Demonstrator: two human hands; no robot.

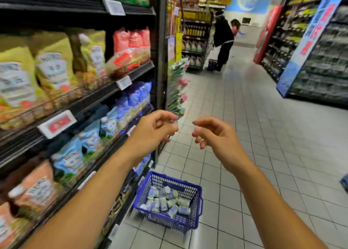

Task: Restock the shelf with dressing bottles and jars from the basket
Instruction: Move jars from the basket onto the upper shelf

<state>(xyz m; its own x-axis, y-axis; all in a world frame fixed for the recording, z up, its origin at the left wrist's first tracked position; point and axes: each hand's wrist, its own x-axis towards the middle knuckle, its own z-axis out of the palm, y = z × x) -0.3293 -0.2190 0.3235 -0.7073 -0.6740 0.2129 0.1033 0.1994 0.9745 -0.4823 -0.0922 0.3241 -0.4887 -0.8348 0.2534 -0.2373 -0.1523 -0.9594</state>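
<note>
Both hands hang in mid-air at the centre of the view and hold nothing. The left hand has its fingers loosely curled, thumb near the fingertips, with nothing between them. The right hand, just at its 3 o'clock and apart from it, is curled the same slack way, also empty.

The blue plastic mesh basket stands on the pale tiled floor at 6 o'clock, close against the foot of the black metal shelf unit that fills the 9 o'clock side. In it lies a jumble of small pale bottles and jars with white caps, many on their sides. The shelf tiers carry yellow pouches above and light blue pouches below.

I judge the step to be a fetch: no stock is in hand and plenty waits. The next move calls for bending down toward 6 o'clock, spreading the fingers wider, and closing round one container.
</note>
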